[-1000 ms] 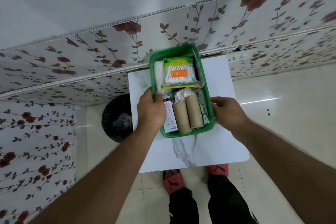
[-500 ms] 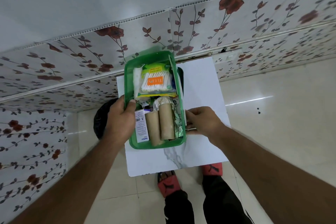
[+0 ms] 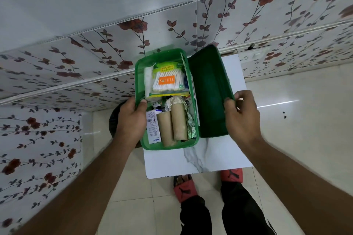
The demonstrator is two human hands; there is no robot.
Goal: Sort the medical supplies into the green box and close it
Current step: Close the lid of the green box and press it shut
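Note:
The green box (image 3: pixel 170 146) rests at the left edge of a small white marble table (image 3: pixel 214 154). Inside lie a pack of cotton swabs (image 3: pixel 167 82), a white medicine carton (image 3: pixel 152 128), two brown bandage rolls (image 3: pixel 172 127) and a foil strip (image 3: pixel 190 122). My left hand (image 3: pixel 131 120) grips the box's left wall, thumb over the rim. The dark green lid (image 3: pixel 209 91) stands tilted just right of the box. My right hand (image 3: pixel 241 116) holds the lid's right edge.
A black bin (image 3: pixel 112 122) sits on the floor left of the table, mostly hidden behind my left hand. A flowered wall runs close behind the table. My feet in red sandals (image 3: pixel 184 190) stand at the table's near edge on a pale tiled floor.
The box has shifted left on the table. My right hand left the box's right side and now holds the dark green lid, raised beside the box.

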